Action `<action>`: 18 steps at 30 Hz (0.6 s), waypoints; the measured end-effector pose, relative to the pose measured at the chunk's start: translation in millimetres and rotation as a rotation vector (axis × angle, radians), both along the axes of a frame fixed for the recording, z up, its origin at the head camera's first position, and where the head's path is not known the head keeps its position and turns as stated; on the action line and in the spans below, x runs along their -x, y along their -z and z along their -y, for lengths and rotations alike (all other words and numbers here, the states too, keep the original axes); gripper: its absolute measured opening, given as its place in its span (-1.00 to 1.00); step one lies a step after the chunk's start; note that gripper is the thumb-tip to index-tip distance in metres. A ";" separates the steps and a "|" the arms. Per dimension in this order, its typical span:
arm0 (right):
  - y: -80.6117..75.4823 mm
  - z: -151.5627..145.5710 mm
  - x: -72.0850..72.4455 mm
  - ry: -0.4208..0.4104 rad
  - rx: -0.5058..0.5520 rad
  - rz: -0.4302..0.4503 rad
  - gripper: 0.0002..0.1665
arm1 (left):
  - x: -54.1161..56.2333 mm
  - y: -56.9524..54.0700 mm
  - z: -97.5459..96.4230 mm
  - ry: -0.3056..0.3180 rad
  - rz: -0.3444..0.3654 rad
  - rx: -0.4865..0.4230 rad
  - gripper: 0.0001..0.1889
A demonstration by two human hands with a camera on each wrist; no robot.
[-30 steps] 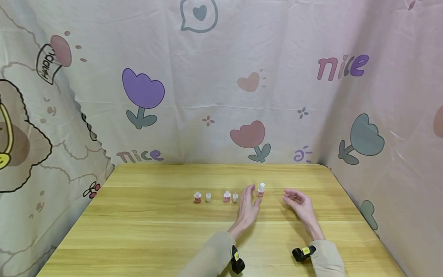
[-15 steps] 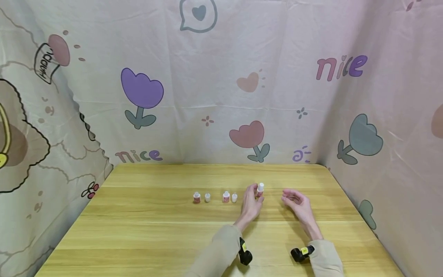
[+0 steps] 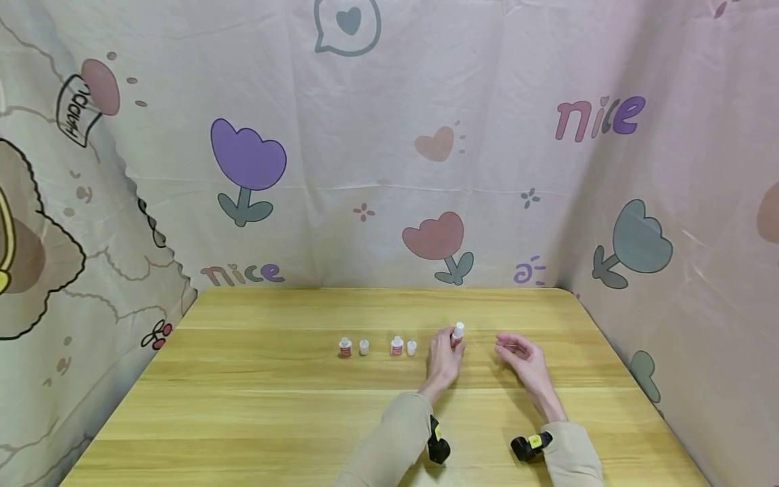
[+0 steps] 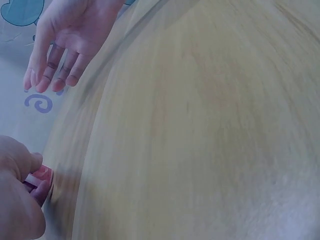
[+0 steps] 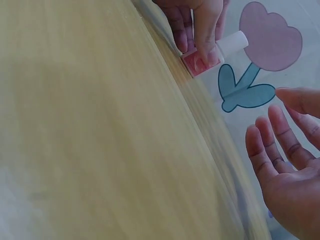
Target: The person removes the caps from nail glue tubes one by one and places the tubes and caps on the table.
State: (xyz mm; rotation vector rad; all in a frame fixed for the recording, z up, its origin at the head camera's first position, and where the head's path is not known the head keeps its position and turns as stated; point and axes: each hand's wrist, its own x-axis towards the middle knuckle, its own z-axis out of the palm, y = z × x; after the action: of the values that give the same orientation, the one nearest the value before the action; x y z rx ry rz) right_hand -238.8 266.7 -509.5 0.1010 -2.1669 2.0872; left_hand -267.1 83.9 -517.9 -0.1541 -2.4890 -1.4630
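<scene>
A small bottle with a pinkish-red label and a white cap stands right of centre on the table. My left hand grips its body between thumb and fingers, leaving the cap showing above. From the right wrist view, the thumb lies across the label of the bottle. In the left wrist view the fingers hide most of it. My right hand hovers to the right, apart from the bottle, its fingers loosely bent around nothing; the right wrist view shows that hand with its fingers spread.
To the left on the wooden table stand two uncapped small bottles, one at far left and one nearer. Each has a white cap to its right, the left cap and the right cap. A printed curtain hangs behind.
My left hand has moved slightly right and its fingers have closed round the capped bottle. The right hand has stayed nearly still.
</scene>
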 end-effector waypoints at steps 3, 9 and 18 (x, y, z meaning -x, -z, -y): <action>-0.8 0.5 -0.5 0.004 -0.004 0.012 -0.47 | 0.5 0.6 -0.5 -0.009 0.000 0.005 -0.94; -1.3 2.7 -0.9 0.004 0.007 0.019 -0.48 | -1.2 -0.8 6.2 0.006 0.063 0.002 -0.93; -0.2 8.6 0.6 -0.001 -0.030 0.042 -0.49 | -6.4 1.4 22.6 0.093 0.016 0.031 -0.90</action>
State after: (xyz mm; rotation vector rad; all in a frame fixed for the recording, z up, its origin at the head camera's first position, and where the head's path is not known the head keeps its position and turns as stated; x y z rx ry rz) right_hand -239.3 258.2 -509.3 0.0613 -2.2231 2.0757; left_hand -260.7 61.3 -519.3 -0.2684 -2.5496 -1.4664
